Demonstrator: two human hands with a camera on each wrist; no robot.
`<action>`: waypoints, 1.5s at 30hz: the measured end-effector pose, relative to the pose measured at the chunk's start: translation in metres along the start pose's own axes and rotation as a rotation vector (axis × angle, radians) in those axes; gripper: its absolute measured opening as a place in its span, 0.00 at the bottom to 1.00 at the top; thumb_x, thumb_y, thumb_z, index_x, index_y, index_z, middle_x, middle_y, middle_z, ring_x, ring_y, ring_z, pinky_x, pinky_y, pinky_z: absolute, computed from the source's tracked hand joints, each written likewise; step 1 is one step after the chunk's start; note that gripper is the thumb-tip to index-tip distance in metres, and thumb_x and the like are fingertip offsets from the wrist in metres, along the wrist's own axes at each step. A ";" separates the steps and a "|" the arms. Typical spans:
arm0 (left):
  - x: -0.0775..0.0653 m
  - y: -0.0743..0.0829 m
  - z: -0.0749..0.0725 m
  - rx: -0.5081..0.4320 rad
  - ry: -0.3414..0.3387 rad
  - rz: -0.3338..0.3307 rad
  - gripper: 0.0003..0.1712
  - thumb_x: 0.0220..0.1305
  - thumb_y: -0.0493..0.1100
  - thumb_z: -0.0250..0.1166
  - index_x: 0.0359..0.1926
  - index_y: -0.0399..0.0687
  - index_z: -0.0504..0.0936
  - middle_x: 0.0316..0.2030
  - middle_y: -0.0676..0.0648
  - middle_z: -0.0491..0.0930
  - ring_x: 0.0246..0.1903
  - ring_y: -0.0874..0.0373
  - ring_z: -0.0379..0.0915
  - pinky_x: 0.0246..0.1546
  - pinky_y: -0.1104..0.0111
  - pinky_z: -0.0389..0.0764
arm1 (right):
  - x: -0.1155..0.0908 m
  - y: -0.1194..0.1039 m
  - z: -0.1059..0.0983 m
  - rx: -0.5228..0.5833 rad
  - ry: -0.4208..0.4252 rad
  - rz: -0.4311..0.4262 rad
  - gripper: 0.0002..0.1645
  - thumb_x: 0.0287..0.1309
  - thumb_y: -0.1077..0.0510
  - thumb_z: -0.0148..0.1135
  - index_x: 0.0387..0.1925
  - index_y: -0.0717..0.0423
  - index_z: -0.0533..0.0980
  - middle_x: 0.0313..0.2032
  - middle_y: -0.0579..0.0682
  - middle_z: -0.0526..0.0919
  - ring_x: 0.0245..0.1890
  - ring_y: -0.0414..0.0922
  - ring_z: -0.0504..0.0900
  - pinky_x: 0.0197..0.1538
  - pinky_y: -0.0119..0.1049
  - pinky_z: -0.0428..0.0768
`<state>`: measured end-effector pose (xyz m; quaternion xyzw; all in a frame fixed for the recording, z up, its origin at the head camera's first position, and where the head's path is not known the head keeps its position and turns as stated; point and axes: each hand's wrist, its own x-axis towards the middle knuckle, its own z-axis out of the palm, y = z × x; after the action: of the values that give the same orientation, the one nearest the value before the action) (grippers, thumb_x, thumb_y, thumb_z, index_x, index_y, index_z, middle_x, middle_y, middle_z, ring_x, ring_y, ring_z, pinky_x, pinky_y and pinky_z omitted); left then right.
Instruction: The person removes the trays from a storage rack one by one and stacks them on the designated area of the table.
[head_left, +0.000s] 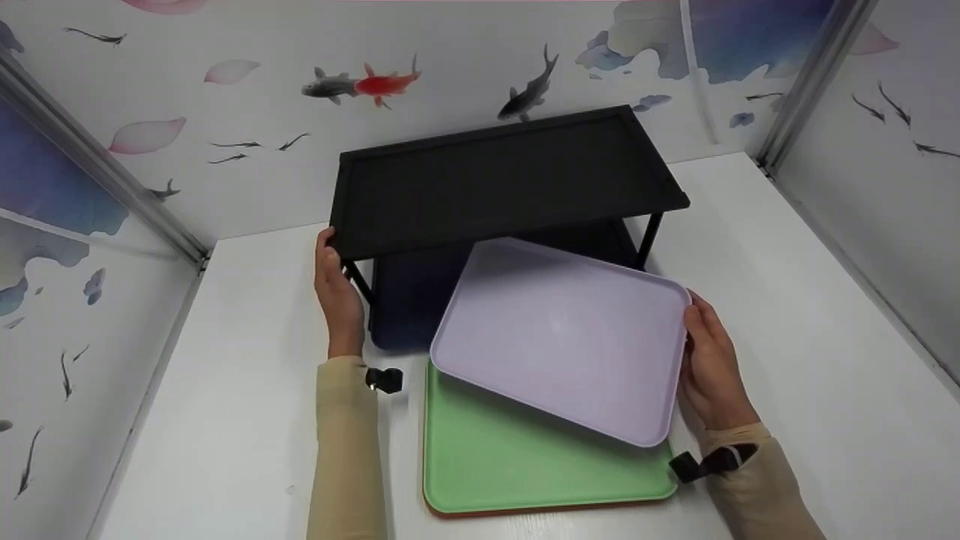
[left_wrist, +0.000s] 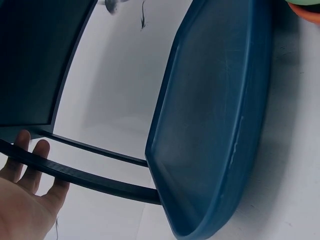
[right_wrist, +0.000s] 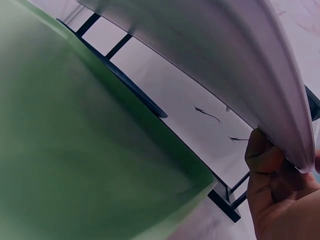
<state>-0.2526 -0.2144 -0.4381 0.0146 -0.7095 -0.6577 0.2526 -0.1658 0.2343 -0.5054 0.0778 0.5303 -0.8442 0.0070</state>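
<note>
A black rack (head_left: 502,180) with a flat top and thin legs stands at the back. My left hand (head_left: 337,300) grips its front left corner; in the left wrist view the fingers (left_wrist: 31,167) reach round a leg. Beneath the top lies a dark blue tray (head_left: 409,307), partly hidden by the rack and a lavender tray. My right hand (head_left: 716,364) pinches the right edge of that lavender tray (head_left: 562,337), which is slanted and raised, its far left corner near the rack's front opening. Under it a green tray (head_left: 525,457) lies on an orange tray (head_left: 465,515), only whose rim shows.
The white table (head_left: 232,420) meets a back wall (head_left: 450,45) painted with fish and petals, close behind the rack. Side panels in metal frames stand left and right. Each wrist wears a black strap (head_left: 385,379).
</note>
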 end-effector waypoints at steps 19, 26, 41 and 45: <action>0.013 -0.035 -0.003 -0.010 0.015 0.034 0.27 0.84 0.51 0.37 0.76 0.55 0.64 0.75 0.51 0.63 0.74 0.55 0.59 0.73 0.50 0.59 | 0.001 0.001 0.000 -0.079 0.020 0.025 0.24 0.76 0.42 0.48 0.66 0.43 0.65 0.53 0.38 0.76 0.52 0.36 0.74 0.52 0.28 0.75; 0.011 -0.033 -0.003 -0.011 0.018 0.057 0.26 0.84 0.53 0.38 0.75 0.59 0.66 0.74 0.53 0.66 0.72 0.56 0.62 0.71 0.50 0.61 | 0.002 0.000 0.001 -0.137 0.014 0.047 0.27 0.76 0.40 0.48 0.68 0.46 0.64 0.51 0.38 0.76 0.51 0.36 0.75 0.52 0.30 0.75; 0.010 -0.031 -0.003 -0.009 0.012 0.049 0.27 0.84 0.52 0.38 0.76 0.56 0.65 0.75 0.52 0.64 0.73 0.54 0.60 0.72 0.49 0.59 | 0.002 0.000 0.002 -0.235 0.001 0.083 0.27 0.76 0.39 0.48 0.68 0.46 0.65 0.51 0.38 0.76 0.51 0.37 0.74 0.52 0.32 0.75; 0.010 -0.032 -0.003 -0.015 0.006 0.037 0.27 0.84 0.53 0.37 0.76 0.56 0.64 0.76 0.52 0.62 0.74 0.54 0.58 0.73 0.49 0.58 | 0.001 0.000 0.002 -0.241 -0.010 0.084 0.26 0.76 0.40 0.49 0.67 0.46 0.65 0.51 0.39 0.76 0.50 0.38 0.75 0.51 0.32 0.75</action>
<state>-0.2706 -0.2249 -0.4645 0.0017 -0.7038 -0.6583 0.2670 -0.1669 0.2324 -0.5050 0.0943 0.6239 -0.7739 0.0544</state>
